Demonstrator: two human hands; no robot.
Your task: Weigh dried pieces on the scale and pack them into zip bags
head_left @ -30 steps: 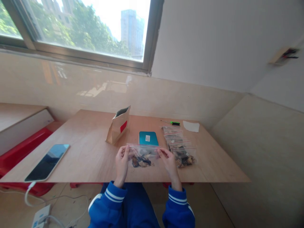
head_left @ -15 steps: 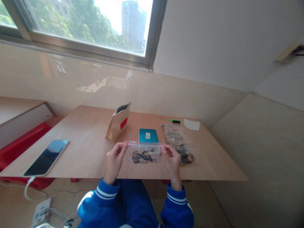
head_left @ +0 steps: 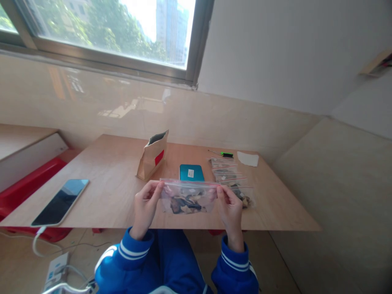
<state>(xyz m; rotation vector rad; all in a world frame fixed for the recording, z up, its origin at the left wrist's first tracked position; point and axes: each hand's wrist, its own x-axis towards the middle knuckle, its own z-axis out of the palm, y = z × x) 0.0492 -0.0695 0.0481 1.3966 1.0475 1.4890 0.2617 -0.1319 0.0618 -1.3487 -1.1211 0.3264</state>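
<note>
Reaching forward, the left hand [head_left: 145,207] and right hand [head_left: 230,207] pinch a clear zip bag [head_left: 187,195] (dark pieces [head_left: 187,204] inside) at opposite ends of its top edge, over the surface [head_left: 107,196]

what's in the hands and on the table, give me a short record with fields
left hand: pinching clear bag near its top left corner
right hand: pinching the same bag near its top right corner
bag contents: dark and pale pieces
beyond the bag: flat blue object, white label
table left: phone, cable attached
table right: overlapping clear bags
far side: open paper bag, screwdriver, white sheet
</note>
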